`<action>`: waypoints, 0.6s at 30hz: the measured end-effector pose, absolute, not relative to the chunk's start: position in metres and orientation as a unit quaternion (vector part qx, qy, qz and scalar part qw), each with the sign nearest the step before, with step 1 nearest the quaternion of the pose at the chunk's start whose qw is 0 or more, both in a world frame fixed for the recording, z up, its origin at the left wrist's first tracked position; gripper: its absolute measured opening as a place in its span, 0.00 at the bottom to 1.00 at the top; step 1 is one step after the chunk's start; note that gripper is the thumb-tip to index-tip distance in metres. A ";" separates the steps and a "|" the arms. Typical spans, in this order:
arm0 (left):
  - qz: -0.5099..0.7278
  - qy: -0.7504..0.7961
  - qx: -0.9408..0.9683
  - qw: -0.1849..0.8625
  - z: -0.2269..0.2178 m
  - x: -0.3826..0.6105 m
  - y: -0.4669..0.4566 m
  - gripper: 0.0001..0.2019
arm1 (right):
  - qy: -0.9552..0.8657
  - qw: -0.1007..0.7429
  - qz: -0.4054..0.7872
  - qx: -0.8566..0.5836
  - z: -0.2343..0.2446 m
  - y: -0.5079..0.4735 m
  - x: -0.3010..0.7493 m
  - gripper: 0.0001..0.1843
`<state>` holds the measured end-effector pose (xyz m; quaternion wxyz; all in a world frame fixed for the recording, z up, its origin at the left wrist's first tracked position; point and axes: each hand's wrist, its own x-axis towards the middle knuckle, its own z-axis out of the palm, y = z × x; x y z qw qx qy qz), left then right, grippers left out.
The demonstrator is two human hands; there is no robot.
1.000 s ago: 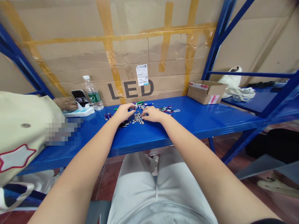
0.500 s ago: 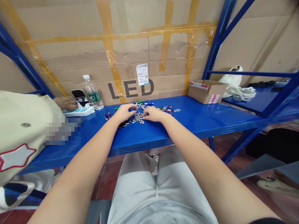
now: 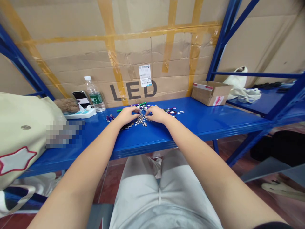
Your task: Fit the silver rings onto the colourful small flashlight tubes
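On blue steel shelf (image 3: 205, 122), left hand (image 3: 127, 115), right hand (image 3: 156, 114) curled over heap of shiny round button cells (image 3: 141, 120), grip unclear.

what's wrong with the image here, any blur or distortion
In the head view, wide-angle distortion bends the blue shelf and stretches the forearms; a pixelated patch hides part of the shelf beside the bag; the small metal discs are too tiny to resolve.

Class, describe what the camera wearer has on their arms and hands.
Both forearms are bare, and the left hand and right hand wear no gloves; no watch or bracelet shows at either wrist.
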<state>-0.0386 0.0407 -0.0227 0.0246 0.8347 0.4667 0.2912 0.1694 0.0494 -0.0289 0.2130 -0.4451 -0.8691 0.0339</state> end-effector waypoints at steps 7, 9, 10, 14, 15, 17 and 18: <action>0.287 0.464 0.837 0.031 -0.023 -0.037 0.040 0.12 | -0.869 0.202 0.040 -0.449 -0.030 0.048 0.166 0.12; 0.285 0.467 0.837 0.031 -0.022 -0.036 0.039 0.11 | -0.866 0.201 0.043 -0.456 -0.029 0.047 0.164 0.11; 0.283 0.468 0.837 0.031 -0.022 -0.036 0.039 0.11 | -0.863 0.200 0.044 -0.462 -0.028 0.047 0.163 0.10; 0.273 0.470 0.839 0.034 -0.021 -0.035 0.038 0.11 | -0.850 0.199 0.055 -0.484 -0.027 0.045 0.161 0.07; 0.273 0.470 0.839 0.034 -0.021 -0.035 0.038 0.12 | -0.849 0.200 0.059 -0.485 -0.028 0.045 0.161 0.07; 0.273 0.474 0.837 0.032 -0.021 -0.035 0.037 0.12 | -0.849 0.211 0.061 -0.481 -0.029 0.047 0.161 0.06; 0.274 0.475 0.836 0.031 -0.021 -0.035 0.037 0.12 | -0.847 0.226 0.056 -0.477 -0.030 0.048 0.161 0.05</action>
